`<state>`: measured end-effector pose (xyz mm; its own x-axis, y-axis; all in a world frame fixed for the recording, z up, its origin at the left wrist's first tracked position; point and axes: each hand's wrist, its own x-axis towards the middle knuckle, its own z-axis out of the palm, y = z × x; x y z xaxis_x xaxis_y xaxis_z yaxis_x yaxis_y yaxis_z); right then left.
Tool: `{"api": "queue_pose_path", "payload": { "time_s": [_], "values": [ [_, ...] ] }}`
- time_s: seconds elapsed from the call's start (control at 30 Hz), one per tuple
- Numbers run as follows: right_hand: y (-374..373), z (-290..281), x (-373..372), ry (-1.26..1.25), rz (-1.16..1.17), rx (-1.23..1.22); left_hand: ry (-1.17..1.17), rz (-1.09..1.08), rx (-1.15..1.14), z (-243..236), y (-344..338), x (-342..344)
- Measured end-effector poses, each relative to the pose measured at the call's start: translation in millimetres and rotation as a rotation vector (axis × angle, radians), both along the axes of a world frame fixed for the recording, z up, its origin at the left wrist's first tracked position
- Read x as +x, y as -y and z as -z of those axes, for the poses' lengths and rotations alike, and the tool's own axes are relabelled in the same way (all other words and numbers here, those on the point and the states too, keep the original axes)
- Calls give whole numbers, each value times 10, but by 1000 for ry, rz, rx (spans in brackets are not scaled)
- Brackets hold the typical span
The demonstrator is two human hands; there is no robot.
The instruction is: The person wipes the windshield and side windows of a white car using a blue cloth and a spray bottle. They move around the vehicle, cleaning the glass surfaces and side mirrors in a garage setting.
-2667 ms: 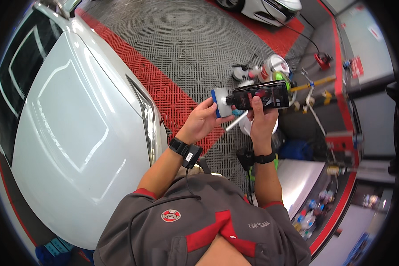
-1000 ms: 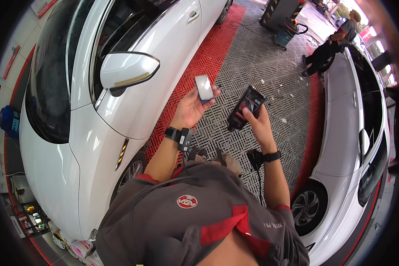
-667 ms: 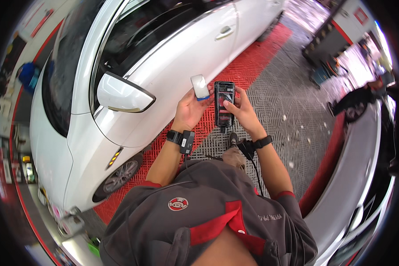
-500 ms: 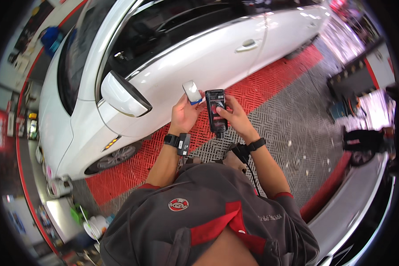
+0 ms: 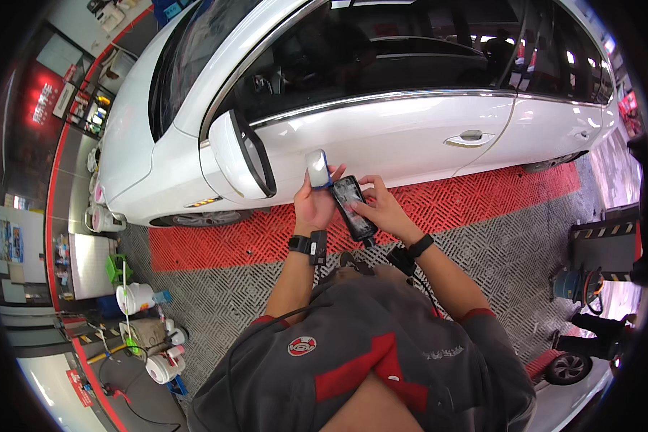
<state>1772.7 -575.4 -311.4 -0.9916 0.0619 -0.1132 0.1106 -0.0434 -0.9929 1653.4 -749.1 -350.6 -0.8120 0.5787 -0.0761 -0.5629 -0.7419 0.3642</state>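
Note:
My left hand point(image 5: 314, 204) is closed on a small, pale rectangular block with a blue edge point(image 5: 317, 168), tilted upward. Close beside it is a black phone-like device point(image 5: 353, 209) with a lit screen and a stubby piece at its lower end. My right hand point(image 5: 385, 212) grips this device along its right side, its thumb lying over the screen. The fingertips of my left hand come close to the device's upper left edge; whether they touch it I cannot tell. Beyond both hands stands a white car point(image 5: 381, 133), with its side mirror point(image 5: 241, 155) left of my left hand.
Red and grey grid tiles point(image 5: 425, 205) cover the floor. White buckets point(image 5: 164, 367) and a green stool point(image 5: 117, 268) stand at the left. A second car's wheel point(image 5: 569, 369) is at the lower right, near a person's dark-clad legs point(image 5: 597, 335).
My view has turned, so the white car lies more level across the picture. The block and the device stay in my hands, and the device now leans more to the left at its top.

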Motion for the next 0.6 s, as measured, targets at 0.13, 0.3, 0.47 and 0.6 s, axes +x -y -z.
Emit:
{"api": "queue_pose_path", "payload": {
  "time_s": [0.13, 0.3, 0.47, 0.6],
  "values": [
    [84, 13, -246, -19, -117, -58, 2, -20, 28, 220, 2, 22],
    [131, 135, -526, 162, -245, -11, 144, -187, 38, 531, 46, 14],
    [6, 237, -795, 115, -422, -38, 278, -308, -87, 625, 114, -18],
    [-4, 399, -1282, 128, -220, 104, 143, -352, 12, 500, 93, 53]
  ]
}}
